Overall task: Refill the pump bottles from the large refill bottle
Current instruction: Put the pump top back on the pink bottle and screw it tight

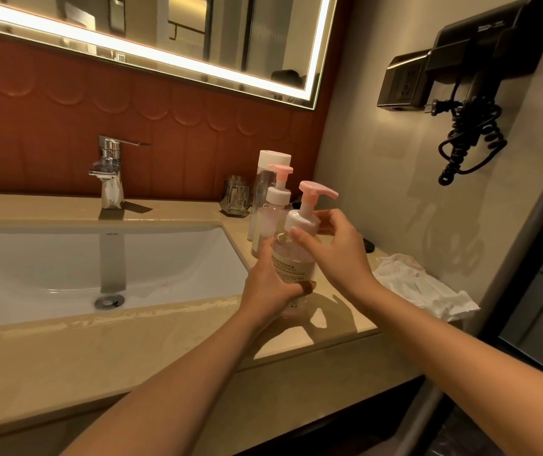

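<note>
A clear pump bottle [293,264] with a pink pump head and a white collar stands on the beige counter [171,334], right of the sink. My left hand [270,287] grips its body from the left. My right hand [332,245] holds the white collar, with thumb and fingers curled round it. Behind it stands a second pump bottle [273,215] with a pink head. The tall refill bottle [268,179] with a white cap stands upright at the back, partly hidden by that second bottle.
A white basin [66,268] with a chrome tap [110,172] lies to the left. A glass tumbler [235,197] stands by the back wall. Crumpled white paper [424,291] lies on the counter's right end. A black hairdryer holder [467,70] with a coiled cord hangs on the right wall.
</note>
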Demonstrator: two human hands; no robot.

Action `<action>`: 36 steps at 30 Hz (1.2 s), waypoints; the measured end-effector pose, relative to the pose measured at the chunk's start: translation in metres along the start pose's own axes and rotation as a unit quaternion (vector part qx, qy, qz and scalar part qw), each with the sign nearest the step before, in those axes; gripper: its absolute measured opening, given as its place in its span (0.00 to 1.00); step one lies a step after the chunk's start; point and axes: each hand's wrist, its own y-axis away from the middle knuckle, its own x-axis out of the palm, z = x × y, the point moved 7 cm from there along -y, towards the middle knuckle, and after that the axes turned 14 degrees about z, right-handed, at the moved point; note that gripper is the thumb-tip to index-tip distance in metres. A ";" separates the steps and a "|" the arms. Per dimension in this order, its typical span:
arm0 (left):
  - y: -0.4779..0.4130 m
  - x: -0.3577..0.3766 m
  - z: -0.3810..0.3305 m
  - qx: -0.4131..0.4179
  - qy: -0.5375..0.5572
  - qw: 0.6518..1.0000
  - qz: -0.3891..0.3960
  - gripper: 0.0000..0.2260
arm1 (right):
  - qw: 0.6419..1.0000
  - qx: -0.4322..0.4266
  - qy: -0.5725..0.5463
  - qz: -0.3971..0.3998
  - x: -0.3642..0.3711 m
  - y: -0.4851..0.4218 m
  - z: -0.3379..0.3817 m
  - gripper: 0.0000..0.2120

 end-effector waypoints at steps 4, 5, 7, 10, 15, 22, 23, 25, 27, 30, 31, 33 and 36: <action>0.001 0.000 -0.001 0.000 0.010 1.000 0.012 0.40 | 0.985 0.045 -0.119 0.120 0.011 -0.016 -0.001 0.29; 0.001 0.000 -0.002 0.001 0.008 1.000 0.013 0.40 | 0.977 0.057 -0.133 0.156 0.015 -0.019 -0.001 0.28; 0.001 0.000 -0.002 0.001 0.000 1.000 0.013 0.39 | 0.971 0.068 -0.137 0.184 0.018 -0.023 -0.003 0.23; 0.001 0.000 -0.002 0.000 -0.005 1.000 0.008 0.39 | 0.983 0.063 -0.119 0.123 0.019 -0.022 -0.001 0.18; -0.003 0.001 -0.002 -0.012 -0.011 1.000 -0.013 0.39 | 0.995 0.062 0.078 0.010 0.018 -0.013 0.002 0.24; 0.001 0.001 -0.002 0.005 0.020 1.000 0.020 0.40 | 0.974 0.078 -0.115 0.182 0.017 -0.026 0.000 0.35; 0.002 0.001 -0.003 0.008 0.014 1.000 0.019 0.40 | 0.965 0.091 -0.127 0.210 0.019 -0.026 -0.004 0.34; 0.003 0.000 -0.003 0.010 0.005 1.000 0.015 0.40 | 0.956 0.100 -0.158 0.225 0.024 -0.025 -0.009 0.29; 0.002 0.000 -0.003 0.012 -0.001 1.000 0.013 0.39 | 0.958 0.098 -0.184 0.195 0.025 -0.025 -0.012 0.23; 0.001 0.001 -0.002 0.011 -0.003 1.000 0.007 0.40 | 0.960 0.111 -0.213 0.142 0.026 -0.023 -0.014 0.18; 0.000 0.001 -0.001 0.009 -0.005 1.000 0.005 0.40 | 0.963 0.115 -0.216 0.116 0.025 -0.022 -0.016 0.19; -0.001 0.001 0.000 0.002 -0.011 1.000 0.001 0.40 | 0.968 0.123 -0.208 0.066 0.025 -0.018 -0.019 0.22; -0.001 0.002 -0.001 0.001 0.001 1.000 0.003 0.40 | 0.975 0.120 -0.179 0.045 0.026 -0.017 -0.018 0.30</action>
